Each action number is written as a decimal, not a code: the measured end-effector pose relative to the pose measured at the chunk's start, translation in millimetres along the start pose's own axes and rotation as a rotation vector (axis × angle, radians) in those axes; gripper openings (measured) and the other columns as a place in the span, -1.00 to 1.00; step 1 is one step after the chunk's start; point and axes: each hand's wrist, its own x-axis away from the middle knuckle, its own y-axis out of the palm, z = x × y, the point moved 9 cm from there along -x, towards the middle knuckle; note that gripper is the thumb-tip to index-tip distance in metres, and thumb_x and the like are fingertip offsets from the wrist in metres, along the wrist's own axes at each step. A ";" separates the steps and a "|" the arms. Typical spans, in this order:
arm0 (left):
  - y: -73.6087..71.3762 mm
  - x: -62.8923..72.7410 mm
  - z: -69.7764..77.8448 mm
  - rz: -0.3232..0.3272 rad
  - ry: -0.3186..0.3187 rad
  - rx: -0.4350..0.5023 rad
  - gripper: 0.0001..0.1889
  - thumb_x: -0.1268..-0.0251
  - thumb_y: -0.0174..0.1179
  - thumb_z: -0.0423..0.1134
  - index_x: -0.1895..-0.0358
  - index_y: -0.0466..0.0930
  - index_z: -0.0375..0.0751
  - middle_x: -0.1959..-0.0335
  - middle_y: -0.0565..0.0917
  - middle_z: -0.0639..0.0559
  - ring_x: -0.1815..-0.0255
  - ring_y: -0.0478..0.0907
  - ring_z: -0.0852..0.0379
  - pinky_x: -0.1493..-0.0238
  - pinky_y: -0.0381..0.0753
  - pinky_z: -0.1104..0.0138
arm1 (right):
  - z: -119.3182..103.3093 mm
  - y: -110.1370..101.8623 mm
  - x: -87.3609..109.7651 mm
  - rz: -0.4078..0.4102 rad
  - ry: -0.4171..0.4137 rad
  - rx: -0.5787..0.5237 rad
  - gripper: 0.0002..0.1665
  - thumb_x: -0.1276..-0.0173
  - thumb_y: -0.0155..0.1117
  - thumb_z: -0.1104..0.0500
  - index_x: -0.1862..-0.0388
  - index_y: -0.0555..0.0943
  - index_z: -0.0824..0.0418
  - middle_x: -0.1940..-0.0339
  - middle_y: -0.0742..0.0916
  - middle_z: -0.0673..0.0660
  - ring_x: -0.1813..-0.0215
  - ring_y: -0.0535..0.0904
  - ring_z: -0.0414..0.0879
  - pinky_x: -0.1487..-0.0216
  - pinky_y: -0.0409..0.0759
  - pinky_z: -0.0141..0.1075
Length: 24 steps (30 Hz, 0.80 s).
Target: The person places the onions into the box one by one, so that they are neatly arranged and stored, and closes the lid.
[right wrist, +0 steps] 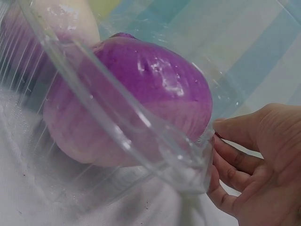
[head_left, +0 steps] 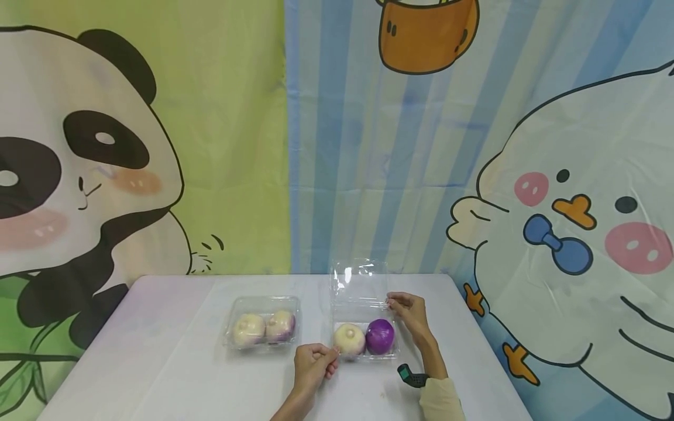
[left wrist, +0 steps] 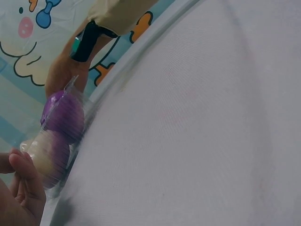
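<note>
An open clear plastic clamshell box (head_left: pixel 372 356) stands on the table, its lid (head_left: pixel 359 283) raised at the back. Inside lie a white turnip with purple on its side (head_left: pixel 349 339) and a glossy purple round vegetable (right wrist: pixel 141 89), side by side. My left hand (head_left: pixel 312 367) pinches the box's front left corner between thumb and fingers. At the right side, toward the hinge, my right hand (head_left: pixel 413 313) pinches the rim; the right wrist view shows thumb and fingertips (right wrist: pixel 220 126) on the plastic edge beside the purple vegetable.
To the left on the white table (head_left: pixel 179 362) sits a second clear box (head_left: pixel 263 301) with two white-and-purple turnips (head_left: pixel 280 325) in it. Behind the table hangs a printed curtain (head_left: pixel 237 146). A dark strap device (head_left: pixel 412 377) is on the right wrist.
</note>
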 end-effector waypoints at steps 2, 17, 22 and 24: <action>-0.6 0.5 -0.6 0.002 -0.005 0.006 -0.76 -0.42 0.39 -0.40 0.34 0.71 -0.60 0.66 0.71 0.04 0.72 0.51 0.34 0.65 0.54 0.57 | 10.2 -1.0 -5.7 0.018 -0.001 -0.003 -0.69 -0.57 0.38 0.33 -0.18 0.71 0.51 -0.08 0.83 0.46 0.00 0.83 0.14 0.06 0.81 -0.32; 0.0 1.4 4.7 -0.005 0.011 0.026 -0.74 -0.40 0.42 -0.37 0.35 0.70 -0.60 0.68 0.68 0.10 0.70 0.53 0.34 0.64 0.56 0.57 | 9.6 -7.1 -8.0 0.053 -0.052 -0.033 -0.73 -0.49 0.45 0.38 -0.11 0.76 0.48 -0.08 0.83 0.46 0.10 0.87 -0.06 0.00 0.78 -0.50; 0.2 1.7 2.8 -0.004 -0.009 0.029 -0.76 -0.38 0.42 -0.39 0.35 0.71 -0.60 0.68 0.68 0.10 0.70 0.53 0.34 0.63 0.56 0.57 | 11.6 -7.5 -8.5 0.053 -0.043 -0.033 -0.75 -0.48 0.45 0.40 -0.09 0.77 0.45 -0.07 0.85 0.44 0.12 0.87 -0.14 0.00 0.76 -0.55; 0.2 2.3 3.0 -0.004 -0.009 0.030 -0.76 -0.37 0.42 -0.39 0.36 0.71 -0.59 0.68 0.68 0.10 0.70 0.53 0.34 0.63 0.56 0.57 | 10.8 -7.5 -8.0 0.052 -0.048 -0.036 -0.75 -0.48 0.44 0.41 -0.09 0.77 0.47 -0.07 0.84 0.45 0.13 0.87 -0.15 0.01 0.76 -0.55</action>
